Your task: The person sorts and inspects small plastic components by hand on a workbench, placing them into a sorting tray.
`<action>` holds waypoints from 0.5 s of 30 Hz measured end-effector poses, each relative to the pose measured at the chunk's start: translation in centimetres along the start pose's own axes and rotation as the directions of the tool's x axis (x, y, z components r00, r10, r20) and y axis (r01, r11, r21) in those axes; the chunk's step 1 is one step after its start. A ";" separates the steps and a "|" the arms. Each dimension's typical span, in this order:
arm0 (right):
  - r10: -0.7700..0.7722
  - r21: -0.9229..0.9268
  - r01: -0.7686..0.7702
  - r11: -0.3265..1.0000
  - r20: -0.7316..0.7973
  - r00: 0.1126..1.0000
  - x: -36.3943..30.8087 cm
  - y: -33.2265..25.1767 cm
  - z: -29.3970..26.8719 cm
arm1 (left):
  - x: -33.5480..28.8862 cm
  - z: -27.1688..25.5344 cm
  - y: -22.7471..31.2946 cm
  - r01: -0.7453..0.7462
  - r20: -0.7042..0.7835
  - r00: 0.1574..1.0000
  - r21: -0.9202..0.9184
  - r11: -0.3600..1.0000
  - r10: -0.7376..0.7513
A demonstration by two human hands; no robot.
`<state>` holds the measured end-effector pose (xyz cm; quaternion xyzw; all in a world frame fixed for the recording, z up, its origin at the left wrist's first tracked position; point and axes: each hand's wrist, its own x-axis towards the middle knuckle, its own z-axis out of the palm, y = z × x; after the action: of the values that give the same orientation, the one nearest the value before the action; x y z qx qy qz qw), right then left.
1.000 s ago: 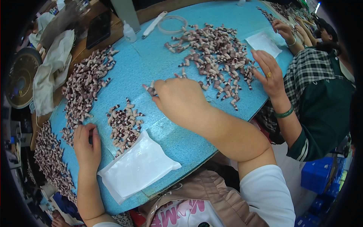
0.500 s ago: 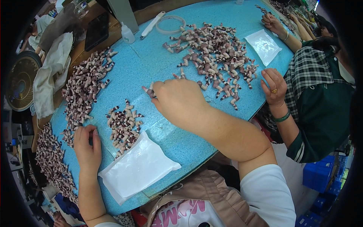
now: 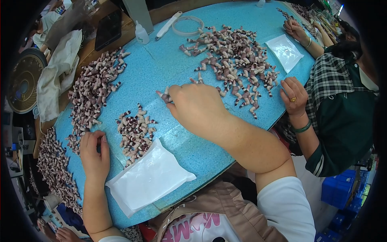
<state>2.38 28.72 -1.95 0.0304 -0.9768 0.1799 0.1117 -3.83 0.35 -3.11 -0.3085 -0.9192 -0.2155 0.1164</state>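
My right hand [image 3: 197, 103] is closed over the blue table, its thumb and fingers at a small bent figurine-limb-like piece [image 3: 164, 96] in cream and mauve with dark bands. A similar piece [image 3: 198, 80] shows just beyond its knuckles. My left hand [image 3: 94, 155] rests on its side with fingers curled at the lower end of a long heap of such pieces [image 3: 94, 86]; whatever is in the fingers is hidden. Between my hands lies a small pile of these pieces [image 3: 136, 131]. A white packet [image 3: 151, 179] lies below that pile, near the table edge.
A large heap of pieces [image 3: 238, 56] spreads beyond my right hand. Farther back are a white-handled cutter [image 3: 168, 25], a tape ring [image 3: 188, 26] and a small bottle [image 3: 141, 33]. At right a co-worker's hands [image 3: 294, 97] rest by another white packet [image 3: 284, 52].
The whole view has shifted slightly to the right. Both my hands keep nearly the same pose and place on the table. At the lower left, another person's hands show more.
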 end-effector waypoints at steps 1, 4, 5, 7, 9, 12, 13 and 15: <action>-0.002 0.000 0.002 1.000 -0.001 1.000 0.0 0.1 0.0 | 0.0 0.0 0.1 -0.001 0.000 1.000 -0.001 1.000 0.001; 0.021 0.005 -0.021 1.000 0.012 1.000 0.5 0.1 0.2 | 0.1 0.0 0.0 0.000 0.001 1.000 0.005 1.000 0.000; 0.058 0.039 -0.056 0.998 -0.045 0.997 0.9 0.2 0.2 | 0.0 0.1 0.1 -0.001 0.002 1.000 0.007 1.000 0.001; 0.089 0.075 -0.082 0.994 -0.097 0.991 1.6 0.5 0.2 | 0.0 0.1 0.0 -0.002 -0.004 1.000 0.016 1.000 0.002; 0.165 0.104 -0.142 0.984 -0.260 0.952 2.5 1.3 -0.2 | 0.0 0.0 0.0 0.002 -0.014 1.000 0.032 0.999 -0.002; 0.068 -0.128 -0.130 0.983 -0.403 0.913 3.3 4.2 0.2 | 0.1 0.0 0.1 -0.002 -0.027 1.000 0.010 1.000 0.002; 0.060 -0.130 -0.122 0.984 -0.400 0.915 3.3 4.9 0.6 | 0.1 0.0 0.1 -0.008 -0.017 1.000 0.011 1.000 0.008; 0.034 -0.287 -0.144 0.947 -0.358 0.933 3.4 5.7 1.2 | 0.0 -0.1 0.0 0.000 -0.011 1.000 0.015 1.000 0.000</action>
<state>-1.74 33.53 -4.22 -0.0644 -0.9579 0.0326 0.2778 -3.84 0.36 -3.02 -0.3065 -0.9200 -0.2102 0.1241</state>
